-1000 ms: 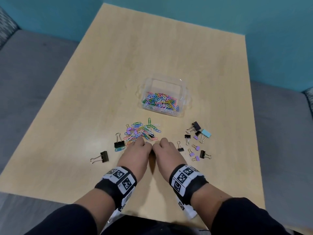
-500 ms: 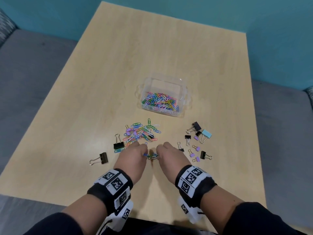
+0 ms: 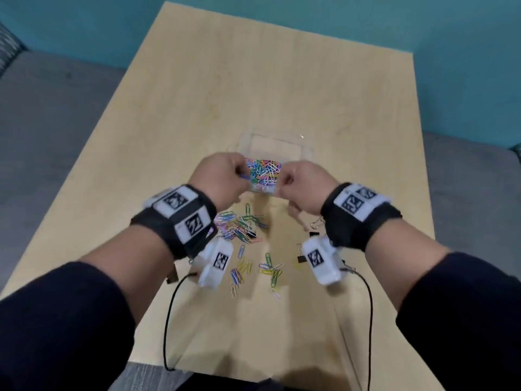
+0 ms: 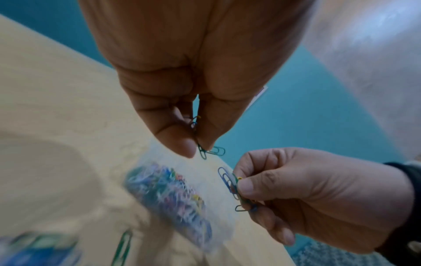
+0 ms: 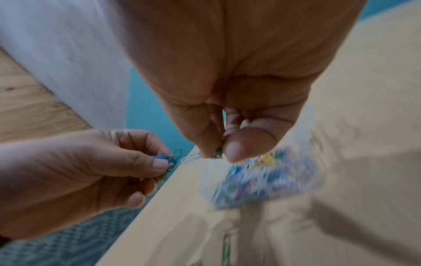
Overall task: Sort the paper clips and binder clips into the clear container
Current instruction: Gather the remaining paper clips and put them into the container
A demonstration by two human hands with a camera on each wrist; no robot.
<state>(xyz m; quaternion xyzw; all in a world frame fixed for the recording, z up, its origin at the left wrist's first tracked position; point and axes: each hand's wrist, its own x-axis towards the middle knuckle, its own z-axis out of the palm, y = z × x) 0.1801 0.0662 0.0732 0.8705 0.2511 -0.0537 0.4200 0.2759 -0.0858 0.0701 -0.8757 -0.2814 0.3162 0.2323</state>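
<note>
The clear container (image 3: 282,140) stands mid-table with a heap of coloured paper clips (image 3: 265,173) in it. Both hands hover just above its near edge. My left hand (image 3: 242,174) pinches a small bunch of paper clips (image 4: 213,152) between thumb and fingers. My right hand (image 3: 285,180) pinches another bunch of paper clips (image 4: 229,180). In the right wrist view the right hand (image 5: 218,155) holds its clips over the blurred container (image 5: 264,181). A loose pile of paper clips (image 3: 239,225) lies on the table below the wrists.
More scattered paper clips (image 3: 255,273) lie nearer the front edge. Binder clips (image 3: 317,222) and a black one (image 3: 303,258) show partly under the right wrist. The wooden table (image 3: 282,80) stands against a teal wall, with grey seating on both sides.
Both hands rose from the table, each with a pinch of paper clips, and moved forward over the container. A scatter of clips now lies nearer than the pile.
</note>
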